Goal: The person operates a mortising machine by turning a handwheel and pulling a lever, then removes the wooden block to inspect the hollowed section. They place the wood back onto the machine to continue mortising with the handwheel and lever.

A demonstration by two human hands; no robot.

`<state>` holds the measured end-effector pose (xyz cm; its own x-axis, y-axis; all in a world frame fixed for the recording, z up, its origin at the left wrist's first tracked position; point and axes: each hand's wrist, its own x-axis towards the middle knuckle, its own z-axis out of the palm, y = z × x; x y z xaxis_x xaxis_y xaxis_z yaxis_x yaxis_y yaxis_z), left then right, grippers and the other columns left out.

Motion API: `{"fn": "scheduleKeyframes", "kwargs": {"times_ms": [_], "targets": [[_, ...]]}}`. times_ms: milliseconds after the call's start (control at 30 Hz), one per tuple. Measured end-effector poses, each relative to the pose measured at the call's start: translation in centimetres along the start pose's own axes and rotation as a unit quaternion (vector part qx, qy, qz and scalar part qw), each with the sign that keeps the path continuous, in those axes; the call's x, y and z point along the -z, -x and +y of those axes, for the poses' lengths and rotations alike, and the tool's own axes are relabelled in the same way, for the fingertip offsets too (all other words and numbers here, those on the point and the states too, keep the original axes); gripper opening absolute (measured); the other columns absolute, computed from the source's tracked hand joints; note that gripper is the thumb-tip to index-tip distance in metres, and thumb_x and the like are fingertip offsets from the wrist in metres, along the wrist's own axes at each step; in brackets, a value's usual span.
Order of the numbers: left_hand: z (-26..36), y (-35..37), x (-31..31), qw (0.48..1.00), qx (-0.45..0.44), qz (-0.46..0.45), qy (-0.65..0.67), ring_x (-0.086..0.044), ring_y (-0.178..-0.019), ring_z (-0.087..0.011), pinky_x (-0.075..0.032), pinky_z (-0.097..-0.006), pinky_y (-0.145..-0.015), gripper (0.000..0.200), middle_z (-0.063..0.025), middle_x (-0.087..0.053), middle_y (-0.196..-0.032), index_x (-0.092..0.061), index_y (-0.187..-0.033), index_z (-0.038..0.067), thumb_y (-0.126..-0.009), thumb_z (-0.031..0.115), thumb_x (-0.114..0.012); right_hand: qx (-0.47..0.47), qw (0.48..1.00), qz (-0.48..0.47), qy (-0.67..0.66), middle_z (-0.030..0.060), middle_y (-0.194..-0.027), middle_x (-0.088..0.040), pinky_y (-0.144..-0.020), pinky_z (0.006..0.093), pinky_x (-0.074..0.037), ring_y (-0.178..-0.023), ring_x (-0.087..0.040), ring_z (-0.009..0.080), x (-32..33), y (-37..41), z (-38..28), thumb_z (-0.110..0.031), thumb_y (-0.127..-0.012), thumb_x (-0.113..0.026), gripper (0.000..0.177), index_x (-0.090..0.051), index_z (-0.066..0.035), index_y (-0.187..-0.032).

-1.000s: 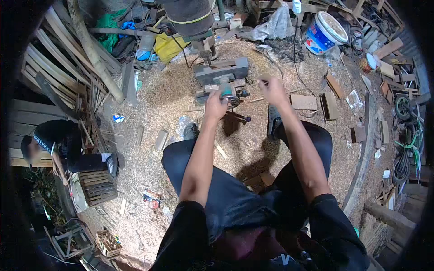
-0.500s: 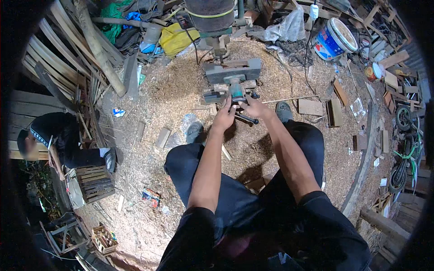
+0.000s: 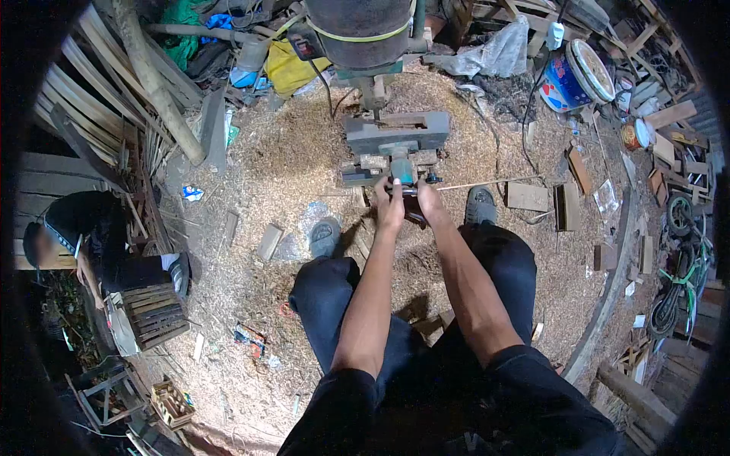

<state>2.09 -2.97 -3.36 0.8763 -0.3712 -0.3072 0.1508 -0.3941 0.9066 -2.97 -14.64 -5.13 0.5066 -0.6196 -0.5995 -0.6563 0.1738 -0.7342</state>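
My left hand [image 3: 389,205] and right hand [image 3: 429,202] are resting at opposite sides of the handwheel [image 3: 409,191]; fingers are partly hidden, so I cannot tell whether either is gripping; the handwheel is sitting at the green vise's [image 3: 401,169] near end; a slotted grey block [image 3: 398,135] is lying across its far end; the drill head [image 3: 372,93] is hanging near the block's far edge.
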Motion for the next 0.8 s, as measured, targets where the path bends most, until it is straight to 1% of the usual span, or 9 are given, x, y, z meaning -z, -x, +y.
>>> {"fn": "scheduleKeyframes", "kwargs": {"times_ms": [67,200,233,267,333,400,500,600,800], "targets": [[0.4,0.5,-0.2,0.997,-0.053,0.016,0.056,-0.051,-0.118,-0.0352,-0.038,-0.0425,-0.103,0.062,-0.0262,-0.048,-0.129,-0.035,-0.142,0.007,-0.098,0.050,-0.046,0.004,0.999,-0.028,0.037,0.0321,-0.122,-0.060,-0.103,0.0432,-0.038,-0.126,-0.051,0.0413,-0.1,-1.0,0.6,-0.057,-0.094,-0.039,0.075,-0.058,0.009,-0.123],[-2.6,-0.8,-0.6,0.997,-0.072,0.035,-0.005,-0.061,-0.097,-0.0327,-0.046,-0.0414,-0.092,0.057,-0.0214,-0.052,-0.117,-0.036,-0.138,0.006,-0.099,0.046,-0.049,-0.027,0.984,-0.087,-0.151,0.0182,-0.094,-0.068,-0.072,0.0397,-0.055,-0.083,-0.068,0.0272,1.3,-0.6,2.2,-0.057,-0.102,-0.023,0.070,-0.062,-0.001,-0.116],[0.9,0.9,0.5,0.996,-0.037,-0.027,0.077,-0.059,-0.104,-0.0351,-0.044,-0.0436,-0.096,0.062,-0.0245,-0.051,-0.122,-0.034,-0.138,0.004,-0.098,0.048,-0.049,-0.051,0.977,-0.097,-0.182,0.0188,-0.093,-0.068,-0.070,0.0394,-0.055,-0.079,-0.068,0.0270,1.1,-4.1,6.3,-0.058,-0.101,-0.027,0.071,-0.062,0.002,-0.114],[2.2,1.3,1.3,0.998,-0.005,-0.049,0.032,-0.056,-0.110,-0.0369,-0.041,-0.0441,-0.099,0.065,-0.0263,-0.050,-0.125,-0.034,-0.139,0.003,-0.098,0.050,-0.050,-0.075,0.969,-0.105,-0.211,0.0194,-0.092,-0.068,-0.067,0.0392,-0.056,-0.076,-0.068,0.0268,0.8,-7.5,10.4,-0.060,-0.100,-0.031,0.073,-0.062,0.005,-0.112],[1.7,0.9,1.8,0.997,0.020,-0.066,-0.020,-0.051,-0.119,-0.0391,-0.037,-0.0442,-0.104,0.070,-0.0289,-0.048,-0.130,-0.032,-0.139,0.002,-0.096,0.053,-0.050,-0.030,0.996,-0.018,-0.076,0.0212,-0.089,-0.069,-0.069,0.0407,-0.054,-0.079,-0.067,0.0300,0.9,-8.4,13.0,-0.059,-0.096,-0.042,0.072,-0.065,0.009,-0.106],[0.4,0.1,1.3,0.998,0.004,-0.057,-0.030,-0.047,-0.125,-0.0400,-0.035,-0.0435,-0.107,0.073,-0.0305,-0.046,-0.133,-0.031,-0.140,0.000,-0.095,0.055,-0.051,0.016,0.984,0.034,0.171,0.0246,-0.084,-0.069,-0.074,0.0437,-0.051,-0.084,-0.067,0.0367,1.7,-7.1,15.0,-0.058,-0.091,-0.051,0.072,-0.067,0.012,-0.100],[0.3,0.3,1.1,0.996,-0.043,-0.040,-0.063,-0.046,-0.128,-0.0410,-0.034,-0.0430,-0.108,0.076,-0.0303,-0.046,-0.134,-0.030,-0.140,0.000,-0.095,0.057,-0.051,-0.036,0.998,0.000,0.053,0.0312,-0.086,-0.068,-0.077,0.0448,-0.051,-0.088,-0.068,0.0388,-0.8,-6.7,17.6,-0.058,-0.086,-0.056,0.075,-0.067,0.015,-0.093],[0.4,0.4,1.3,0.997,-0.037,-0.042,-0.056,-0.044,-0.128,-0.0405,-0.033,-0.0434,-0.109,0.077,-0.0301,-0.044,-0.135,-0.030,-0.140,-0.002,-0.094,0.054,-0.055,-0.027,0.996,0.050,0.067,0.0361,-0.091,-0.066,-0.082,0.0452,-0.050,-0.095,-0.067,0.0423,0.2,-2.6,13.0,-0.059,-0.086,-0.058,0.076,-0.067,0.016,-0.091],[1.0,0.7,1.6,0.997,-0.021,-0.054,-0.046,-0.042,-0.130,-0.0411,-0.032,-0.0434,-0.110,0.078,-0.0309,-0.041,-0.139,-0.030,-0.141,-0.002,-0.093,0.054,-0.056,-0.056,0.990,0.095,0.092,0.0386,-0.098,-0.064,-0.092,0.0460,-0.047,-0.105,-0.063,0.0471,0.6,-2.2,12.9,-0.061,-0.088,-0.051,0.079,-0.066,0.017,-0.095]]}}
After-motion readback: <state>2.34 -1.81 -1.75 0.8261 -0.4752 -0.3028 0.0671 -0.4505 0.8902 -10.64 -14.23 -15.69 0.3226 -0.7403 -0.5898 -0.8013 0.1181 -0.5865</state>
